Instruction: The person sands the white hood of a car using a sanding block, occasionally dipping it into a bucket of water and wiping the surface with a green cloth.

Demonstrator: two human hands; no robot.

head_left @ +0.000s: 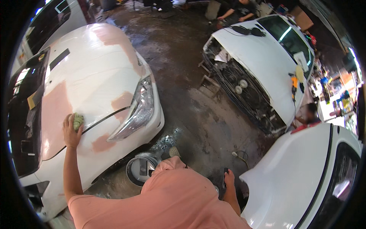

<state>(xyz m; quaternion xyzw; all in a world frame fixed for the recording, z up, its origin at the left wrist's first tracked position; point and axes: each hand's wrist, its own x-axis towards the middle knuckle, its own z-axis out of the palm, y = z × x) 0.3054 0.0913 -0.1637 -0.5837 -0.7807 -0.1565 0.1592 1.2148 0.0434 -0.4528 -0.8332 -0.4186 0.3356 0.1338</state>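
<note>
My left hand (70, 129) presses on the bonnet of a white car (103, 68), its fingers round a crumpled green cloth (78, 121). Under and beside the cloth, a pinkish-brown filler patch (57, 107) spreads across the paint. More such patches show near the headlight (136, 112) and at the bonnet's front corner. Low beside my body, my right hand (229, 178) is closed round a small dark object (225, 173) whose kind I cannot make out. It is nearest to a white body panel (282, 175) on the right.
A bucket (129, 173) with a dark flat piece in it stands by the car. A second white car (251, 57) with its front stripped has a yellow power tool (294, 86) on its bonnet. One person (244, 11) is behind it, another (309, 114) at right. The floor (171, 76) looks wet.
</note>
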